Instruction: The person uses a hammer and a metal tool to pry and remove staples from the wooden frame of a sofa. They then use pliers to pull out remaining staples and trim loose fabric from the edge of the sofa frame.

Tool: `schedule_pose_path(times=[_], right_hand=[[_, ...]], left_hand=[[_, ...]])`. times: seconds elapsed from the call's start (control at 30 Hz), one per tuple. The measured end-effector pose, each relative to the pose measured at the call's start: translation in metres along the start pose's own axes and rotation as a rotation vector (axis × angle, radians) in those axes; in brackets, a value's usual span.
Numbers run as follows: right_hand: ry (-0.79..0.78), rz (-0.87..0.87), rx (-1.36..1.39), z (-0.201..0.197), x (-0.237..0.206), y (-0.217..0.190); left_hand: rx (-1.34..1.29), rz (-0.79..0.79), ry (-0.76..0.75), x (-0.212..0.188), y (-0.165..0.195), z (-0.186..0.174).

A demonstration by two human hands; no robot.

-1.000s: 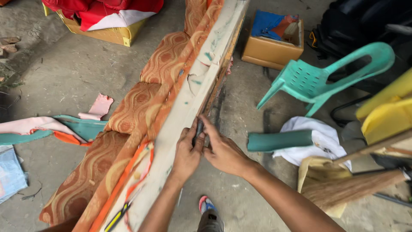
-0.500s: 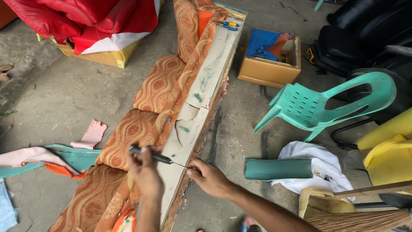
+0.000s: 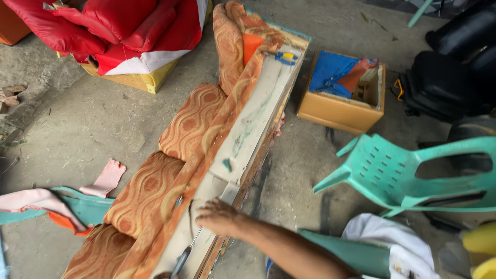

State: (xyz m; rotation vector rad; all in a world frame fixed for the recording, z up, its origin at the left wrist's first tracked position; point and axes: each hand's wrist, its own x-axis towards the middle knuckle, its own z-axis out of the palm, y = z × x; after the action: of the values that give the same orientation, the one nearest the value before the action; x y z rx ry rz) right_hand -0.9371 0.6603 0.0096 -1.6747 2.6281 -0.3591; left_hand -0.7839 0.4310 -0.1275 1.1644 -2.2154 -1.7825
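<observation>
1. Concrete floor (image 3: 93, 129), rough and grey, cluttered workshop; scraps of pink and teal fabric (image 3: 57, 204) lie at the left.
2. Long wooden sofa frame (image 3: 253, 129) lies across the floor, running from bottom centre up to top centre. Pale bare wood face up, smeared with teal marks, one small teal patch near the lower end.
3. Orange patterned upholstery (image 3: 191, 124) is peeled off the frame and hangs along its left side in padded sections, swirl pattern.
4. Right hand (image 3: 219, 217) rests flat on the frame's lower end, fingers spread, palm down, gripping nothing.
5. Screwdriver-like tool (image 3: 182, 257), thin metal shaft and dark handle, sits at the bottom edge on the frame. Left hand is cut off by the picture edge; can't tell its state.
6. Nearby: red cushions (image 3: 119, 26) top left, orange box (image 3: 343, 101) with blue cloth, teal plastic chair (image 3: 413, 173) at right.
</observation>
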Motion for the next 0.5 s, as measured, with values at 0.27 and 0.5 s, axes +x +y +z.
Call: schedule_pose_path(times=[0.27, 0.5], right_hand=[[-0.170, -0.090, 0.089, -0.024, 0.019, 0.039], [0.200, -0.037, 0.141, -0.061, 0.036, 0.181]], left_hand=[[0.071, -0.169, 0.099, 0.067, 0.127, 0.079], [0.149, -0.189, 0.082, 0.112, 0.146, 0.087]])
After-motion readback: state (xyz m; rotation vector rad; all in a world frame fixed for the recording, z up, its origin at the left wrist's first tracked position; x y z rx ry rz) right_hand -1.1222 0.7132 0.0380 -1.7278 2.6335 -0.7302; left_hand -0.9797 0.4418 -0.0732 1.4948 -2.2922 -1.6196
